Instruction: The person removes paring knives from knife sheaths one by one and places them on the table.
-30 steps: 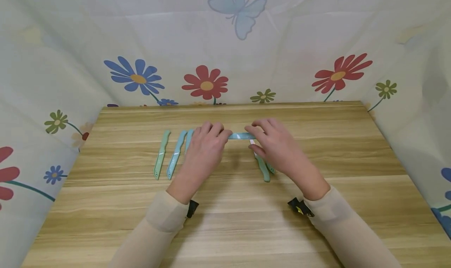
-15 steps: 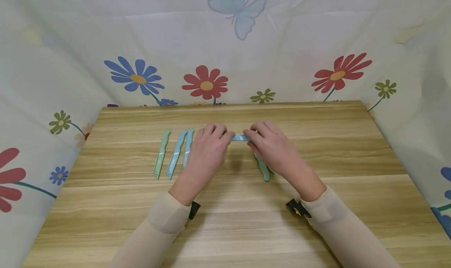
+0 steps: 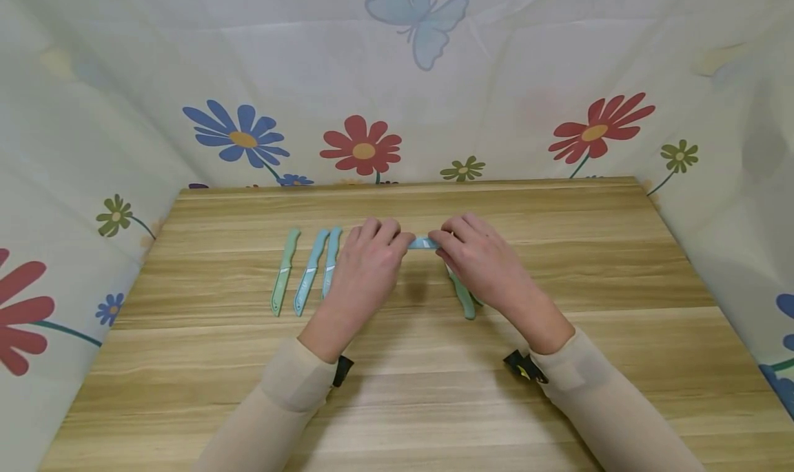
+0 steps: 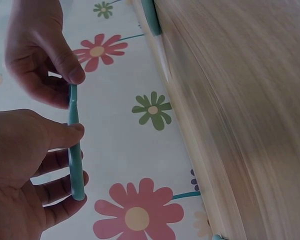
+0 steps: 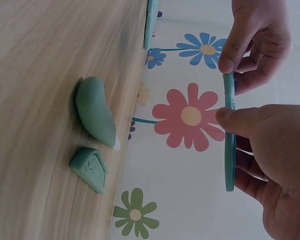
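Observation:
A blue sheathed knife [image 3: 423, 242] is held level above the table between both hands. My left hand [image 3: 371, 260] pinches its handle end [image 4: 76, 172] between thumb and fingers. My right hand [image 3: 482, 260] pinches the sheath end [image 5: 230, 165], thumb on the near side and fingers behind. In the head view only a short middle stretch of the knife shows between the thumbs. Below my right hand lies a green-handled knife [image 3: 462, 298] with a bit of white blade showing. A loose green sheath [image 5: 90, 169] lies beside it, mostly hidden by the hand in the head view.
Left of my left hand, a green sheathed knife [image 3: 284, 272] and two blue ones, one outer [image 3: 310, 273] and one inner [image 3: 331, 258], lie side by side. The wooden table [image 3: 397, 410] meets a flowered cloth [image 3: 496, 100] at its back and sides.
Both hands have come slightly closer together along the blue knife, and the right fingers have tightened on the sheath end. Over the last half second they have hardly moved.

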### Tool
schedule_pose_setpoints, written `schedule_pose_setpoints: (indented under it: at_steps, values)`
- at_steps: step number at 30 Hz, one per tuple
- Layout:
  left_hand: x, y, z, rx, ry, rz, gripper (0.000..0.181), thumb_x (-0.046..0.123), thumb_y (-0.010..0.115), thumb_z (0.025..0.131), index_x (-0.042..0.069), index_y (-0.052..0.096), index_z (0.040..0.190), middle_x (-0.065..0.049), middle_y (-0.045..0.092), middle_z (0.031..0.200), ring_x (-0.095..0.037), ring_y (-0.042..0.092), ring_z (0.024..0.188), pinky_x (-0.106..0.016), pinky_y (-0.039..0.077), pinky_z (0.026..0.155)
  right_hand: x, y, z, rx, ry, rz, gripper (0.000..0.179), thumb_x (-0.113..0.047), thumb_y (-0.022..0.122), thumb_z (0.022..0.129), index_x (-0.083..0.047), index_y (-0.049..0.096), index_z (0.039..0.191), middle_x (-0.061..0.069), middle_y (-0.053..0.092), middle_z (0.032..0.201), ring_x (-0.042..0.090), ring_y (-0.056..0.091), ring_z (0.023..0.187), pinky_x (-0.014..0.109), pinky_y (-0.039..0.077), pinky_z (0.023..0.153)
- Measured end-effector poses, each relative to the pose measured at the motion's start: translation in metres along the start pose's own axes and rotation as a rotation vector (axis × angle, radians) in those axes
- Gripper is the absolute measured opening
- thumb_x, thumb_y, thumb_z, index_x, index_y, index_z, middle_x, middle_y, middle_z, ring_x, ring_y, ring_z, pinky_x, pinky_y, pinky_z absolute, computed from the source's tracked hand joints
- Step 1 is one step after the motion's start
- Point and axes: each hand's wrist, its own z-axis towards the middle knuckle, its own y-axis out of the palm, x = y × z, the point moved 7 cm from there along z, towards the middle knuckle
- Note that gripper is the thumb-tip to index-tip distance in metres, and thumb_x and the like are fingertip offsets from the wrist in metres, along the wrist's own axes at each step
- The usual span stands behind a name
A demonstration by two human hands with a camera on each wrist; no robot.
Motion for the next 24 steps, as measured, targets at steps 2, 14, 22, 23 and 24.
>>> schedule_pose_setpoints:
  at_steps: [2,14,22,23,24]
  values:
    - [0.0001,0.0004,0.0001,-0.001,0.000,-0.001,0.015,0.010,0.070,0.103,0.010,0.078,0.116,-0.006,0.064,0.103,-0.026,0.055,0.093,-0.036,0.052,0.077,0.0002,-0.0001,-0.0001,-0.001,0.001,0.003,0.025,-0.006,0.082,0.094,-0.002,0.076,0.117,0.011,0.067,0.106,0.029,0.060,0.098,0.038,0.054,0.086]
    - [-0.0008,0.0040,-0.0005,-0.042,-0.007,-0.011,0.017,0.010,0.071,0.103,0.009,0.077,0.119,-0.006,0.065,0.106,-0.026,0.054,0.095,-0.035,0.052,0.081,0.0019,0.0024,-0.0008,-0.039,0.022,0.004,0.026,-0.007,0.080,0.095,-0.002,0.076,0.121,0.011,0.068,0.109,0.029,0.060,0.100,0.038,0.054,0.087]
    - [-0.0015,0.0063,-0.0006,-0.072,-0.019,-0.029,0.017,0.008,0.071,0.103,0.008,0.077,0.119,-0.007,0.065,0.105,-0.026,0.055,0.095,-0.036,0.054,0.080,0.0031,0.0061,-0.0007,-0.063,0.032,0.024,0.027,-0.008,0.082,0.094,-0.002,0.076,0.121,0.011,0.068,0.110,0.029,0.060,0.100,0.037,0.054,0.086]
    - [-0.0017,0.0067,-0.0007,-0.072,-0.020,-0.030,0.017,0.008,0.071,0.103,0.008,0.077,0.119,-0.007,0.065,0.105,-0.026,0.055,0.095,-0.035,0.054,0.080,0.0031,0.0067,-0.0008,-0.066,0.032,0.027,0.027,-0.008,0.082,0.094,-0.002,0.076,0.120,0.011,0.069,0.110,0.029,0.060,0.099,0.037,0.054,0.085]
    - [-0.0019,0.0069,-0.0009,-0.072,-0.020,-0.029,0.017,0.009,0.071,0.103,0.008,0.077,0.118,-0.007,0.065,0.105,-0.026,0.055,0.095,-0.035,0.054,0.080,0.0033,0.0074,-0.0010,-0.068,0.033,0.029,0.028,-0.008,0.082,0.094,-0.002,0.076,0.121,0.011,0.069,0.110,0.028,0.060,0.099,0.037,0.054,0.085]
